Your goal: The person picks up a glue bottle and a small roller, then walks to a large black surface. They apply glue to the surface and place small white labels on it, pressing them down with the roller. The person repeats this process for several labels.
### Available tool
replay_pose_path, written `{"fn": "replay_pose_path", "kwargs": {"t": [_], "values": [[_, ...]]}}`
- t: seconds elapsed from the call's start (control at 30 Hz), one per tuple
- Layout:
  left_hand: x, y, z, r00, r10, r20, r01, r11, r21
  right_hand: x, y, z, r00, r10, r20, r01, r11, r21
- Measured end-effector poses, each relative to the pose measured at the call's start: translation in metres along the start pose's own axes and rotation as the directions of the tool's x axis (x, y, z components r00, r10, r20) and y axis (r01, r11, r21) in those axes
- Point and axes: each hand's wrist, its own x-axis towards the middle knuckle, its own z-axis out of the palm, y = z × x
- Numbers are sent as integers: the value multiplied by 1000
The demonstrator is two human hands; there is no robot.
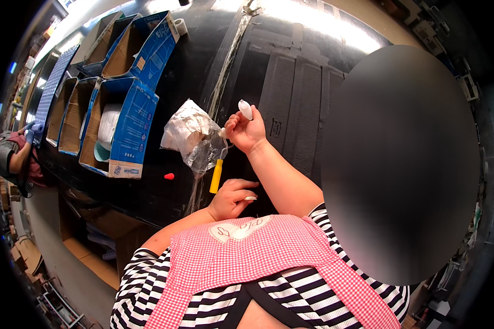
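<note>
My right hand [246,130] is raised over the black table, its fingers closed around a small white bottle [246,110] whose narrow tip points up. Closer to my body, my left hand [231,200] rests at the table's near edge, fingers stretched loosely to the right, with nothing seen in it. A ring shows on one finger. Between the hands and a crumpled clear plastic bag [187,131] lies a tool with a yellow handle [216,176] and a bent wire; its white head is partly hidden by the right hand. A small red cap [169,176] lies to the left.
Blue cardboard bins [132,129] stand at the left, one holding a white roll [110,125]. A black textured folded mat [291,101] covers the table beyond my right arm. A large blurred oval hides the right side. Another person [19,156] is at the far left.
</note>
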Motion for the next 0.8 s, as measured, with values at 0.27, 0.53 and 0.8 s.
{"fn": "replay_pose_path", "kwargs": {"t": [0.27, 0.53, 0.8], "values": [[0, 3, -1, 999, -34, 14, 34, 999, 4, -50, -60, 34, 961, -58, 269, -1, 977, 214], [3, 5, 1, 1000, -19, 4, 19, 999, 35, -71, -170, 14, 947, -320, -3, 315, 930, 191], [0, 5, 2, 1000, -25, 5, 25, 998, 53, -80, -162, 3, 937, -349, -24, 344, 905, 250]]}}
